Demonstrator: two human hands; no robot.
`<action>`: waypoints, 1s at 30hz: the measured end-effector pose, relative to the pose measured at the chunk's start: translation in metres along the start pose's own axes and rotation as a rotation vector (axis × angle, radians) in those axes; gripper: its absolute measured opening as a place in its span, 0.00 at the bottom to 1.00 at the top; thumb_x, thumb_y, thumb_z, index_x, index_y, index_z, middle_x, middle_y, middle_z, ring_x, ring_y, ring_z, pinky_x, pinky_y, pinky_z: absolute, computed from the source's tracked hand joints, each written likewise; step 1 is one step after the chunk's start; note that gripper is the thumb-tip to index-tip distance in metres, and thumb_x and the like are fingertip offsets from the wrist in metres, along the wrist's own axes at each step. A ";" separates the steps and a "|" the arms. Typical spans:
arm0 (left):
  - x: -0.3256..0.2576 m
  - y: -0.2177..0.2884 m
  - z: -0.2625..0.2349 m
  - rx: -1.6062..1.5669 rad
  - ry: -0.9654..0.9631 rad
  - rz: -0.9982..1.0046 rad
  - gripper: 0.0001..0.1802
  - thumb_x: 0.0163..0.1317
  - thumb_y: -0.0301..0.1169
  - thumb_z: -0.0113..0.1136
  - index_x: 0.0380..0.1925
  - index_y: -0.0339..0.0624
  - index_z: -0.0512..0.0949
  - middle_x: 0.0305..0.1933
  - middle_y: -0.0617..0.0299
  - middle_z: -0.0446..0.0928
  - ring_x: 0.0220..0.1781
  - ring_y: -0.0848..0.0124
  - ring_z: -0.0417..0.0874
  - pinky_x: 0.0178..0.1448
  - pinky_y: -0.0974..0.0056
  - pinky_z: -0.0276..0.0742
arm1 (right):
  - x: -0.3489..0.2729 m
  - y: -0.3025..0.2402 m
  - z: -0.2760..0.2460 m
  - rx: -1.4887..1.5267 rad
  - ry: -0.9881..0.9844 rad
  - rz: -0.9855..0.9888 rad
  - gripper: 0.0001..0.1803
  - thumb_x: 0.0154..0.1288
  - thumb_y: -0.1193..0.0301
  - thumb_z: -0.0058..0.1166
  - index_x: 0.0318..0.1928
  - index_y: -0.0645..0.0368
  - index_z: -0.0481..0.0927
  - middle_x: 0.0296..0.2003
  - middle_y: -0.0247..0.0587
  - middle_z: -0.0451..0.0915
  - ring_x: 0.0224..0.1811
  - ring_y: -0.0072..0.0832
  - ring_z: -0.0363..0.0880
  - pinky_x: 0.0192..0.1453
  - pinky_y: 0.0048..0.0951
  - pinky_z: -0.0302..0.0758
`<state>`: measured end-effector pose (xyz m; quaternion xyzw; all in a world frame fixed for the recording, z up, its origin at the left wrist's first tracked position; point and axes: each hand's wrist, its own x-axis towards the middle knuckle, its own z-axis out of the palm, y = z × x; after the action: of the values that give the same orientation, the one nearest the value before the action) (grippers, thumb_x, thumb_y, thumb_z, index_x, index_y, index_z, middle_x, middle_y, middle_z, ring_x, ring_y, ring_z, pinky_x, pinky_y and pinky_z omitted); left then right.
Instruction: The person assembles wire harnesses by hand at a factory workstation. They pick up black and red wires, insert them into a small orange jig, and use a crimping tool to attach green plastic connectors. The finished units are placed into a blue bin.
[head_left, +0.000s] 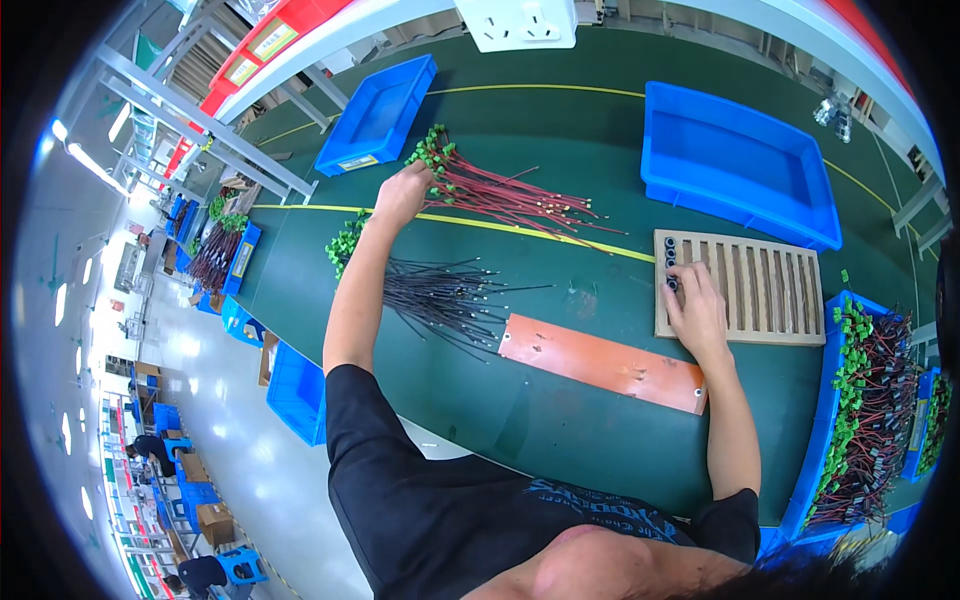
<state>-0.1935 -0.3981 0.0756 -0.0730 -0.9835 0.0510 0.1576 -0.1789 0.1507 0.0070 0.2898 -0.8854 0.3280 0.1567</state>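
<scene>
My left hand (402, 195) reaches to the green-connector end of a loose bundle of red wires (500, 195). Its fingers are closed at the edge of the bundle, and their tips are partly hidden among the connectors. Below that arm, a bundle of black wires (440, 292) with green connectors (346, 243) fans out to the right. My right hand (700, 308) rests over the left end of a slotted wooden rack (770, 290). Its thumb and forefinger close around one of several small black parts (670, 256) lined up in the first slot.
An orange-brown strip (600, 362) lies on the green table (560, 440). Blue trays stand at the back left (378, 115) and back right (740, 165). A blue bin (800, 490) of finished-looking red-and-black wire assemblies (870, 410) sits at the right. A white socket box (515, 25) hangs above.
</scene>
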 end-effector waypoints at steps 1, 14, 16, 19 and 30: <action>-0.001 0.004 0.006 -0.035 -0.009 0.004 0.07 0.65 0.25 0.61 0.41 0.46 0.85 0.41 0.55 0.81 0.46 0.51 0.87 0.47 0.50 0.85 | -0.001 0.000 -0.001 -0.003 -0.010 0.008 0.12 0.69 0.71 0.63 0.50 0.60 0.80 0.45 0.49 0.78 0.46 0.51 0.82 0.49 0.49 0.79; 0.018 0.020 0.025 -0.086 0.101 0.334 0.10 0.59 0.25 0.64 0.40 0.41 0.88 0.40 0.58 0.85 0.41 0.57 0.90 0.43 0.54 0.87 | 0.001 0.002 0.003 -0.019 0.035 -0.037 0.11 0.69 0.72 0.63 0.50 0.60 0.80 0.44 0.48 0.78 0.44 0.50 0.82 0.48 0.49 0.79; 0.015 0.003 0.008 -0.335 0.085 0.319 0.11 0.59 0.26 0.66 0.41 0.39 0.88 0.42 0.55 0.87 0.42 0.56 0.89 0.45 0.54 0.87 | 0.002 0.001 0.003 -0.002 0.028 -0.036 0.11 0.69 0.72 0.63 0.50 0.60 0.80 0.43 0.48 0.78 0.44 0.50 0.82 0.48 0.49 0.79; 0.006 -0.004 -0.037 -0.214 0.013 0.319 0.10 0.61 0.25 0.67 0.42 0.38 0.88 0.41 0.50 0.86 0.44 0.50 0.88 0.49 0.51 0.84 | 0.002 0.000 0.002 0.013 0.005 -0.023 0.11 0.70 0.73 0.62 0.50 0.60 0.80 0.43 0.49 0.78 0.44 0.51 0.82 0.48 0.49 0.78; -0.112 -0.020 -0.130 -0.277 -0.134 -0.025 0.08 0.53 0.25 0.74 0.34 0.37 0.87 0.40 0.54 0.84 0.42 0.51 0.86 0.48 0.52 0.83 | 0.001 -0.006 0.004 0.004 -0.024 -0.025 0.12 0.70 0.74 0.62 0.51 0.60 0.79 0.46 0.51 0.78 0.48 0.54 0.81 0.51 0.51 0.78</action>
<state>-0.0496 -0.4254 0.1669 -0.0782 -0.9902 -0.0824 0.0809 -0.1762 0.1442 0.0068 0.3049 -0.8828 0.3246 0.1496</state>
